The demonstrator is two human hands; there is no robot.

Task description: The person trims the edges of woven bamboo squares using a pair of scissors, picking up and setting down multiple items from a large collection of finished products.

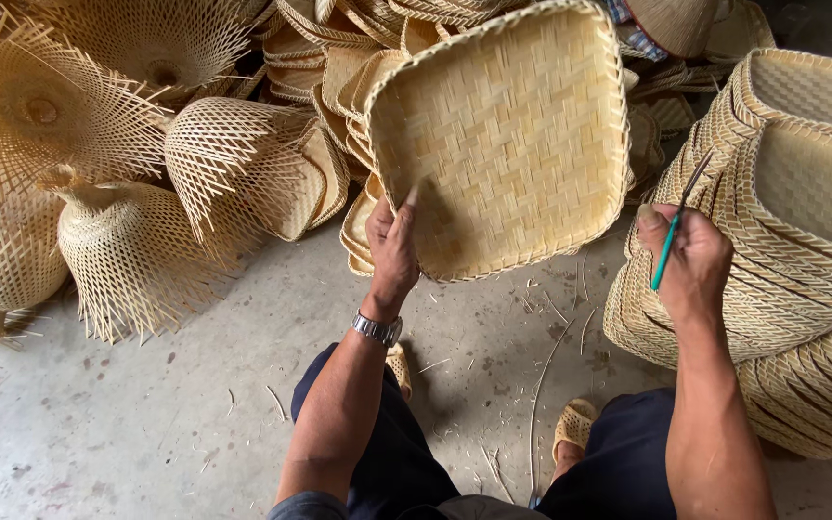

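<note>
Here the left hand [392, 246] grips the lower left rim of a square woven tray [503, 135], fingers closed on the edge with the thumb lying on the inner face; the tray is held up off the floor [127, 424] and tilted, its inside facing the camera. The right hand [690, 265] is closed in a fist around a thin green-handled tool [671, 241], whose dark tip points up beside the tray's right edge, not touching it. Just right of that hand leans a stack of trays [792, 260]. At the left lie open-weave baskets [137, 241] with loose strip ends. A watch [377, 329] sits on the left wrist; sandals [575, 424] show below.
</note>
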